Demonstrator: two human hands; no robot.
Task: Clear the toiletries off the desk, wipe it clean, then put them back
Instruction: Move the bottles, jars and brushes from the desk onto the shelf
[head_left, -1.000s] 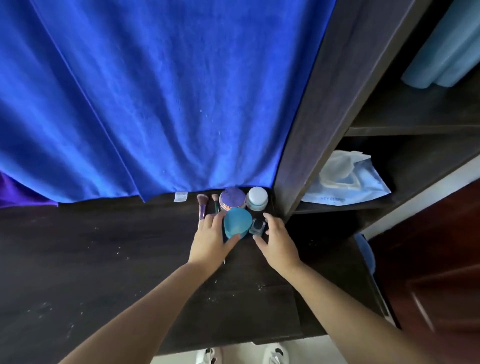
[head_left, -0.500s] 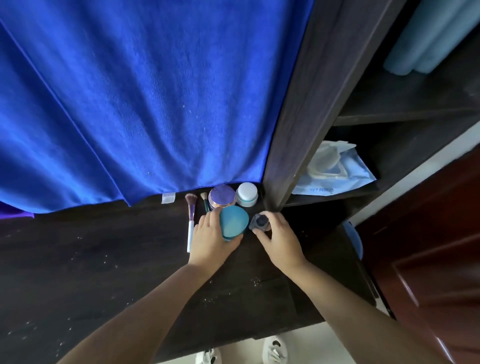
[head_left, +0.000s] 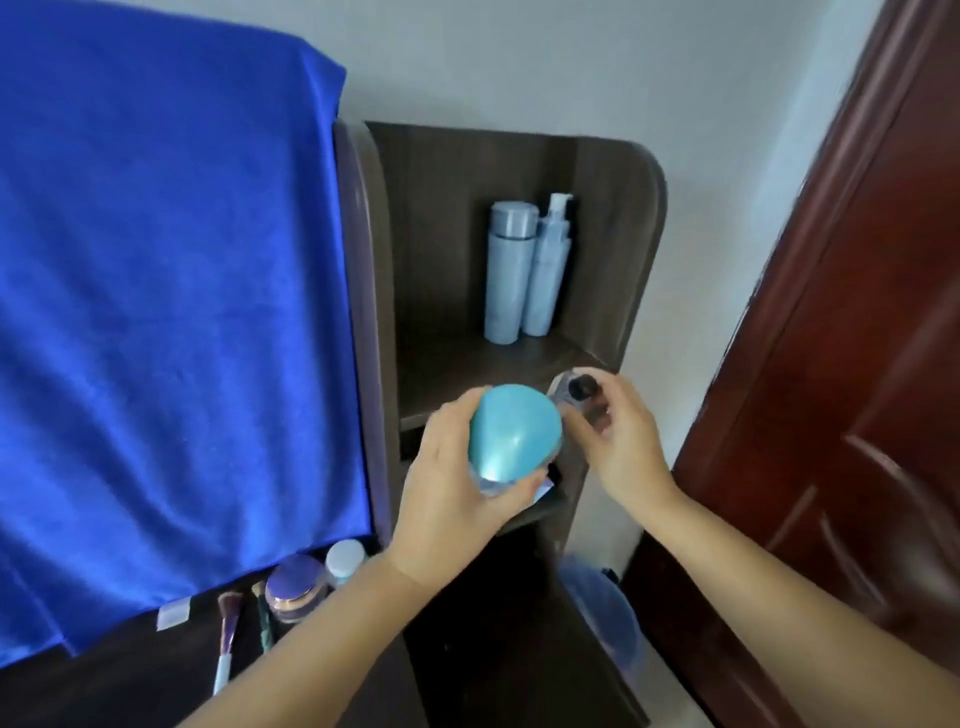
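Two bottles (head_left: 524, 270) on shelf (head_left: 498, 364); jars (head_left: 311, 577), brushes (head_left: 228, 639) on desk (head_left: 104, 686) lower left.

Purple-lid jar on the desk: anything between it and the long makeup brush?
Yes. In the head view a shorter brush lies between the jar and the long brush, all on the desk.

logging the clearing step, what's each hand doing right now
left hand: closed on the teal egg-shaped case
right hand: closed on a small dark-capped bottle
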